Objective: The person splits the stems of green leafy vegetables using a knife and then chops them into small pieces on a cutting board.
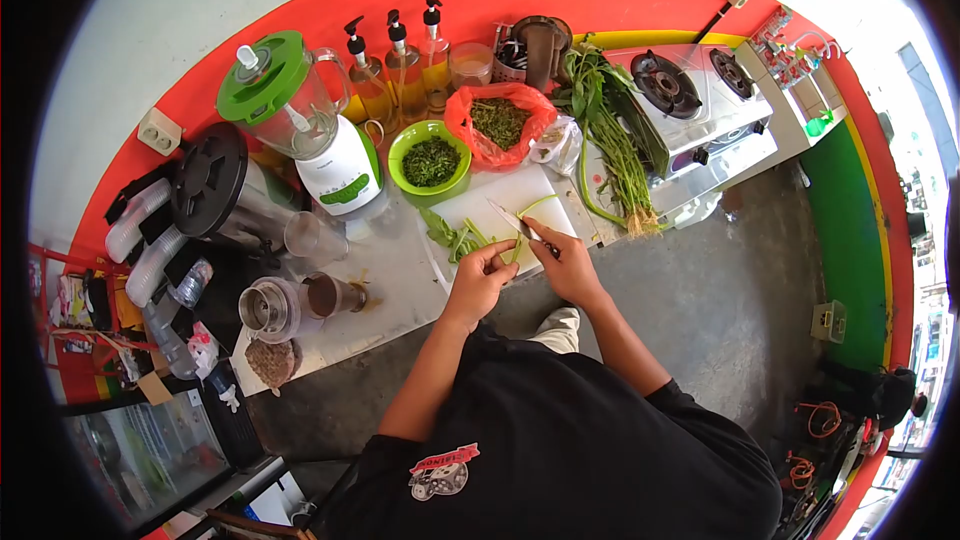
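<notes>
My right hand is closed around the handle of a small knife, its blade angled over the white cutting board. My left hand pinches a thin green stem close to the knife. Cut leafy greens lie on the board left of my hands, and another thin stem rests beyond the knife. Behind the board stand a green bowl of chopped leaves and a red plastic bag with chopped greens in it.
A bundle of rooted greens lies on the right, beside a two-burner gas stove. At the left are a blender and a clear cup. Pump bottles line the wall. A clear plastic bag sits by the red one.
</notes>
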`<control>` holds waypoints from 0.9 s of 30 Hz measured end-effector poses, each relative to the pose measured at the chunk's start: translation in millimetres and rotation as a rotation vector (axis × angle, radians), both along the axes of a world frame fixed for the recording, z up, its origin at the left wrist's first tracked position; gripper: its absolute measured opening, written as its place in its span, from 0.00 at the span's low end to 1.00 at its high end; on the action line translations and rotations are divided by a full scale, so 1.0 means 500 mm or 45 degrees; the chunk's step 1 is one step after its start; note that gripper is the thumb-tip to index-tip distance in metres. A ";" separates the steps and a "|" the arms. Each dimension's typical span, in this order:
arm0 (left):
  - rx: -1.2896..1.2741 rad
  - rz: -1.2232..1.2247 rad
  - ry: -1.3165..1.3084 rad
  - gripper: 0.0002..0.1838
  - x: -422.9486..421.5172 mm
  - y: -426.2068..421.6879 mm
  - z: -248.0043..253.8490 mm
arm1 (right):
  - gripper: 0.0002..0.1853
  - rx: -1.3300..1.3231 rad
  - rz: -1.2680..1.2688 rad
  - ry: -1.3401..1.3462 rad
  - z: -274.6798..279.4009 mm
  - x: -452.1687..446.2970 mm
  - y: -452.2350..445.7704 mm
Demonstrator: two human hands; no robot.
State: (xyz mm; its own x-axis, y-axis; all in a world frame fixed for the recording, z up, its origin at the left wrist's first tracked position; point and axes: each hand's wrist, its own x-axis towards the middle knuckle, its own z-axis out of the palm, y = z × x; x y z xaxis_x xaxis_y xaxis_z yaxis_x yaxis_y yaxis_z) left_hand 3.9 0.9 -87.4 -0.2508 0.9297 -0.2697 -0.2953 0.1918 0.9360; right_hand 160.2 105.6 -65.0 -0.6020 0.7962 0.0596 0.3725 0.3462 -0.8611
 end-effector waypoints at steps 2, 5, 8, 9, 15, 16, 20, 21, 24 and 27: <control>0.013 -0.027 0.016 0.22 -0.006 0.010 -0.010 | 0.21 -0.003 -0.026 0.045 -0.011 0.014 0.005; 0.003 -0.019 0.110 0.20 -0.014 0.034 -0.030 | 0.21 -0.030 -0.147 0.056 -0.035 0.039 0.012; -0.059 0.084 0.284 0.18 -0.021 0.062 -0.080 | 0.21 -0.134 -0.288 -0.109 -0.045 0.078 0.005; -0.097 0.155 0.387 0.16 -0.026 0.071 -0.100 | 0.21 -0.150 -0.317 -0.065 -0.065 0.093 0.002; -0.430 0.212 0.937 0.13 -0.044 0.082 -0.117 | 0.20 -0.305 -0.450 0.005 -0.122 0.158 -0.014; -0.371 0.242 1.216 0.13 -0.045 0.085 -0.123 | 0.20 -0.336 -0.476 0.011 -0.119 0.163 -0.015; -0.194 0.326 1.577 0.14 -0.030 0.121 -0.115 | 0.19 -0.407 -0.505 0.016 -0.106 0.167 -0.010; -0.197 0.333 1.573 0.14 -0.024 0.137 -0.120 | 0.19 -0.404 -0.498 0.012 -0.108 0.168 -0.005; -0.065 0.130 1.486 0.15 0.003 0.188 -0.165 | 0.19 -0.424 -0.448 0.052 -0.105 0.173 0.009; -0.017 0.109 1.552 0.16 0.025 0.225 -0.212 | 0.18 -0.423 -0.362 0.004 -0.082 0.179 0.035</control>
State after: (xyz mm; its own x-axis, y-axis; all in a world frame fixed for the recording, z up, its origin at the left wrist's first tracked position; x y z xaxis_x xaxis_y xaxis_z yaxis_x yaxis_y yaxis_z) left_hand 16.6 113.5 -193.3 -0.4060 0.8969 0.1753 0.7622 0.2266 0.6064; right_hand 249.6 123.3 -106.0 -0.3562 0.9066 -0.2260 0.4099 -0.0658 -0.9098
